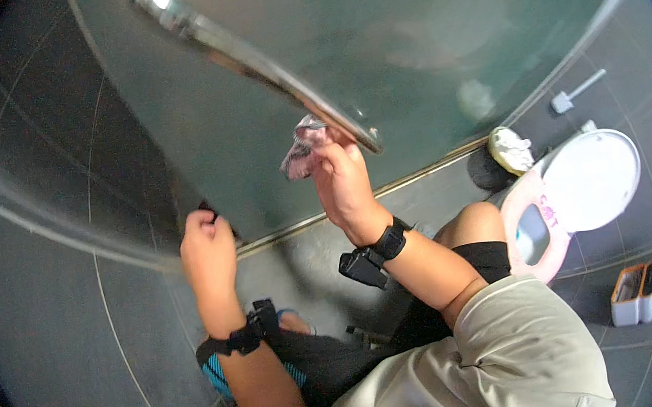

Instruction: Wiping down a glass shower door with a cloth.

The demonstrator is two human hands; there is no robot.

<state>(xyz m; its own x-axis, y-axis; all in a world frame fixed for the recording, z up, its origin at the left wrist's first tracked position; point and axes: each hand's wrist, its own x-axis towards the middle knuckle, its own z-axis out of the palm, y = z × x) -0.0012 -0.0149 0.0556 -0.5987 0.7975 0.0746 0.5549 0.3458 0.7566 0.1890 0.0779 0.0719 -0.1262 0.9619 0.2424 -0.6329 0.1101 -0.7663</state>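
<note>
In my right hand (340, 177) is a crumpled pink and dark patterned cloth (302, 154), at the lower end of a long metal handle bar (261, 71). That bar is fixed to a greenish glass shower panel (421, 82). To the left, my left hand (207, 242) has its fingers curled near the lower left edge of the glass; a small dark thing shows just behind them, and whether they hold it is unclear. Both wrists bear black straps with small black boxes.
A toilet (592, 180) with raised lid and pink seat cover stands right. Beside it is a lined waste bin (512, 150). A toilet brush (564, 101) and white-and-orange holder (636, 303) are on the tiled wall. A metal track (432, 173) runs below the glass.
</note>
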